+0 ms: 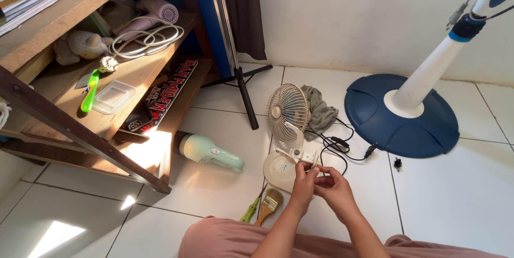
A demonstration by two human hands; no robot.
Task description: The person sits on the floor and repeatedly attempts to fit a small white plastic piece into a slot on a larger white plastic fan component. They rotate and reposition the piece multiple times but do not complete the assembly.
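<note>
both hands meet low in the middle of the view: left hand (304, 182) and right hand (333, 186) are pressed together, fingertips pinching a tiny pale part (315, 171) just beside the base of a small cream desk fan (287, 129) on the white tiled floor (460, 199). largest nearby is a pedestal fan's round navy base (401, 116), well apart to the right. a wooden shelf unit (107, 113) stands left, holding a pink hair dryer (150, 14) with coiled cord and a clear plastic box (113, 96), contents unclear. a mint handheld appliance (209, 152), grey cloth (321, 109), black cord (342, 148), bristle brush (269, 204) and green screwdriver (250, 211) lie around.
</note>
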